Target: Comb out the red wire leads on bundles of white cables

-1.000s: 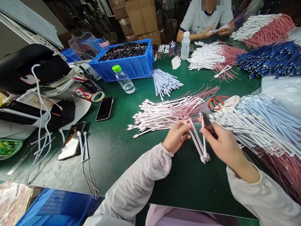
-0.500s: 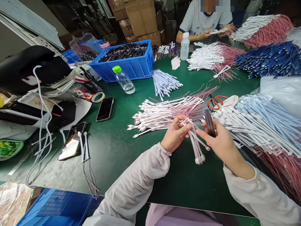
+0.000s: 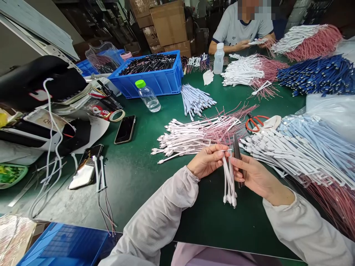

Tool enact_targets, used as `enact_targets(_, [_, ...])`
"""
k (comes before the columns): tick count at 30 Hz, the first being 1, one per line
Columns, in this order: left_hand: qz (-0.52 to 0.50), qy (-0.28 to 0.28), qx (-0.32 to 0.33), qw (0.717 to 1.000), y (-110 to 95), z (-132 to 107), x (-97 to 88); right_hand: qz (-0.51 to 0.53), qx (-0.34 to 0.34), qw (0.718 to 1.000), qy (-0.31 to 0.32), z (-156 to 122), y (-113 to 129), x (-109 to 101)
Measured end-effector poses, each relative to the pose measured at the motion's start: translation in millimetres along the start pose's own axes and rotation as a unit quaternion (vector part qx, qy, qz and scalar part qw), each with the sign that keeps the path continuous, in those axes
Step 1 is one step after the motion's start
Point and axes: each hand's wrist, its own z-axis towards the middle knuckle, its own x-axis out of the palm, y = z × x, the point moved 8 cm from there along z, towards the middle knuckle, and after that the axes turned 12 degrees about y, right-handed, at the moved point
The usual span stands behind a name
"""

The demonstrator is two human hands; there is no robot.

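My left hand (image 3: 205, 161) is closed, pinching the upper ends of a small bunch of white cables (image 3: 228, 181) that hangs down, its white connectors lowest. Close on the right, my right hand (image 3: 256, 175) is closed round a long, narrow dark tool (image 3: 236, 148) held nearly upright; its exact kind does not show. The thumb and fingertips of that hand meet the bunch near its top. Just beyond both hands lies a larger pile of white cables (image 3: 183, 136) with thin pink wires (image 3: 222, 125).
Orange-handled scissors (image 3: 255, 123) lie beyond my right hand, beside more white cables (image 3: 288, 155) and light-blue cables (image 3: 318, 135). Further left are a phone (image 3: 125, 129), a green-capped bottle (image 3: 149, 98) and a blue crate (image 3: 149, 83). A co-worker (image 3: 241, 33) sits across the table.
The bunch now hangs straighter, its cables lying together. My right hand has shifted slightly down and left, and the dark tool has turned upright beside the bunch.
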Motion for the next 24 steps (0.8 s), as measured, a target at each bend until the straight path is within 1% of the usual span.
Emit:
enact_targets(3, [0.017,0.017,-0.012,1.000,1,0,2.0,0.019,0.011,1.000,-0.004,0,-1,-1])
enact_targets(6, [0.047,0.030,-0.018,0.998,-2,0,3.7,0.016,0.003,1.000,-0.023,-1,1,-5])
enact_targets(8, [0.102,0.031,-0.014,0.994,-7,0,3.9,-0.005,-0.010,0.999,-0.047,-1,3,-9])
enact_targets(10, [0.180,0.037,0.012,0.983,-16,1,6.4,-0.024,-0.013,0.998,-0.064,-1,2,-10])
enact_targets(13, [0.263,0.049,0.051,0.962,-31,1,12.1,-0.007,0.005,0.998,-0.067,0,-7,-7])
enact_targets(16, [0.279,0.044,0.062,0.957,-42,0,12.6,0.021,0.033,0.998,-0.051,2,-18,-1])
enact_targets(18, [0.282,0.040,0.066,0.956,-49,-2,12.3,0.020,0.048,0.998,-0.040,3,-23,3])
enact_targets(21, [0.290,0.030,0.074,0.954,-58,-7,12.4,-0.001,0.054,0.998,-0.034,4,-24,6])
enact_targets(24, [0.296,0.010,0.090,0.951,-67,-13,11.2,-0.026,0.046,0.998,-0.037,3,-22,8])
